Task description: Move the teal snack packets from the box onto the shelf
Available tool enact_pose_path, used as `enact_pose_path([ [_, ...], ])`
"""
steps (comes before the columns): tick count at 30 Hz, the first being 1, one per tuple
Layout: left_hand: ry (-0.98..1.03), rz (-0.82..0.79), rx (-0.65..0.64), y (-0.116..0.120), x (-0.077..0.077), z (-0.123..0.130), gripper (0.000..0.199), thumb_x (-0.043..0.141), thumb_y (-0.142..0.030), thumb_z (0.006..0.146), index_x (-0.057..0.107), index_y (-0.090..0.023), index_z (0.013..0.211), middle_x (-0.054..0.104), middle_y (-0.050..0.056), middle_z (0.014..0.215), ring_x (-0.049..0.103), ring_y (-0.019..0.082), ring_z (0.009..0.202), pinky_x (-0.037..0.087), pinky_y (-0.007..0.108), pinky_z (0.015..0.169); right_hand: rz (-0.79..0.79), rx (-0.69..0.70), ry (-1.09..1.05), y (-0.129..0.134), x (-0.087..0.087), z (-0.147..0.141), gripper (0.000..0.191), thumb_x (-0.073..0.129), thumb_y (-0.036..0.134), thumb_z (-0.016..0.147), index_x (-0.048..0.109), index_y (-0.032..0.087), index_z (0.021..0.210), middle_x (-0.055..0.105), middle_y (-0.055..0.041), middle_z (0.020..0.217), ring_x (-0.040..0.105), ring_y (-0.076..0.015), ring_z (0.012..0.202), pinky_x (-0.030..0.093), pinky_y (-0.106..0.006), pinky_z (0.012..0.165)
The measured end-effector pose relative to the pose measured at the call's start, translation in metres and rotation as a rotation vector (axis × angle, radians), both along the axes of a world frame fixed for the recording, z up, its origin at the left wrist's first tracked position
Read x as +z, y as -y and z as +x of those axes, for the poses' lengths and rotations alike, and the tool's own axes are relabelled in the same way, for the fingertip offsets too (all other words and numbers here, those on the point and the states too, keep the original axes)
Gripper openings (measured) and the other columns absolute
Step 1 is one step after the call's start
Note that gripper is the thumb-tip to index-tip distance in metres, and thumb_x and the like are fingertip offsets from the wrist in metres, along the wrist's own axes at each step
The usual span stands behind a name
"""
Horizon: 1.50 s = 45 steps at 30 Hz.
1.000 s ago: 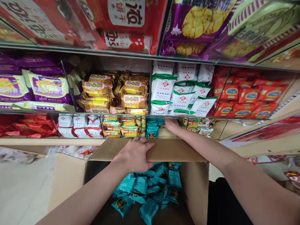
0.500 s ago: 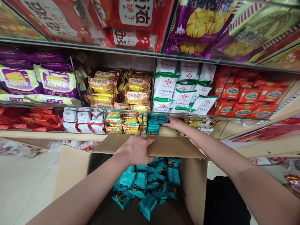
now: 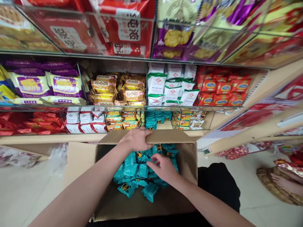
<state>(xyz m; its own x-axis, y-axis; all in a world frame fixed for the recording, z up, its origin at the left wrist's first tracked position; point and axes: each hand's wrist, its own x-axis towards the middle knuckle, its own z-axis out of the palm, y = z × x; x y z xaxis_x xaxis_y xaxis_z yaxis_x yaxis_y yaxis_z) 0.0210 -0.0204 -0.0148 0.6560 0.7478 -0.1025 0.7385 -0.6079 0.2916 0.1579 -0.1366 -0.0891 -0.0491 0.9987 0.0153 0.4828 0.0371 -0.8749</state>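
Observation:
An open cardboard box [image 3: 193, 176] stands in front of the shelves with a heap of teal packets [image 3: 142, 171] inside. My left hand [image 3: 137, 138] grips the box's far flap, fingers over its upper edge. Inside the box, my right hand [image 3: 163, 167] is over the teal packets with its fingers curled and partly spread; no packet shows clearly between them. More teal packets [image 3: 151, 121] stand in a compartment of the lowest shelf, just beyond the flap.
Glass-divided shelves hold white-green packets [image 3: 157, 83], brown packets [image 3: 134, 94], red packets [image 3: 223, 88] and purple biscuit packs [image 3: 28, 84]. At the right, a person's foot in a woven sandal [image 3: 272, 186] is on the floor.
My right hand has come back from the lower shelf compartment into the box, over the teal packets. My left hand stays on the flap. The view has shifted to the right.

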Motion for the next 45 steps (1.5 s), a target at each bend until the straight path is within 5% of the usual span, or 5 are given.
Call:
enact_pose_path([
  [5, 0.000, 0.088, -0.027, -0.003, 0.003, -0.001, 0.054, 0.054, -0.046, 0.066, 0.053, -0.024, 0.115, 0.059, 0.006, 0.112, 0.054, 0.023, 0.101, 0.039, 0.032, 0.088, -0.025, -0.308, -0.075, -0.045, -0.059, -0.046, 0.028, 0.063, 0.043, 0.063, 0.051, 0.018, 0.061, 0.049, 0.0001, 0.054, 0.048, -0.0161, 0.056, 0.033, -0.026, 0.055],
  [11, 0.186, 0.267, -0.068, 0.040, 0.013, -0.008, 0.042, 0.049, -0.033, 0.075, 0.051, -0.021, 0.115, 0.052, 0.008, 0.120, 0.041, 0.023, 0.116, 0.030, 0.039, 0.099, 0.102, -0.369, -0.223, -0.018, -0.029, -0.031, 0.026, 0.054, 0.040, 0.072, 0.046, 0.019, 0.057, 0.041, 0.0054, 0.047, 0.039, -0.0099, 0.046, 0.030, -0.021, 0.047],
  [20, 1.122, -0.362, 0.794, 0.150, -0.039, 0.019, 0.038, 0.043, -0.051, 0.078, 0.055, -0.016, 0.086, 0.051, -0.001, 0.066, 0.047, 0.011, 0.054, 0.041, 0.023, 0.049, -0.303, -0.310, -0.995, 0.061, 0.030, -0.003, 0.037, 0.065, 0.047, 0.064, 0.046, 0.016, 0.071, 0.048, 0.0037, 0.056, 0.041, -0.0061, 0.044, 0.029, -0.016, 0.037],
  [35, 0.967, -0.010, 0.632, 0.145, 0.001, 0.026, 0.037, 0.035, -0.047, 0.082, 0.040, -0.019, 0.058, 0.038, -0.003, 0.054, 0.037, 0.010, 0.051, 0.034, 0.022, 0.050, 0.250, -0.425, -0.410, 0.044, 0.056, 0.010, 0.035, 0.039, 0.045, 0.084, 0.037, 0.018, 0.062, 0.034, 0.0037, 0.058, 0.033, -0.0094, 0.056, 0.029, -0.022, 0.053],
  [45, 0.968, -0.075, 0.543, 0.138, 0.014, 0.026, 0.035, 0.036, -0.045, 0.082, 0.037, -0.020, 0.057, 0.033, -0.004, 0.054, 0.034, 0.009, 0.050, 0.033, 0.020, 0.048, 0.184, -0.463, -0.698, 0.051, 0.056, 0.004, 0.034, 0.038, 0.045, 0.086, 0.032, 0.019, 0.065, 0.030, 0.0047, 0.058, 0.032, -0.0084, 0.054, 0.028, -0.020, 0.050],
])
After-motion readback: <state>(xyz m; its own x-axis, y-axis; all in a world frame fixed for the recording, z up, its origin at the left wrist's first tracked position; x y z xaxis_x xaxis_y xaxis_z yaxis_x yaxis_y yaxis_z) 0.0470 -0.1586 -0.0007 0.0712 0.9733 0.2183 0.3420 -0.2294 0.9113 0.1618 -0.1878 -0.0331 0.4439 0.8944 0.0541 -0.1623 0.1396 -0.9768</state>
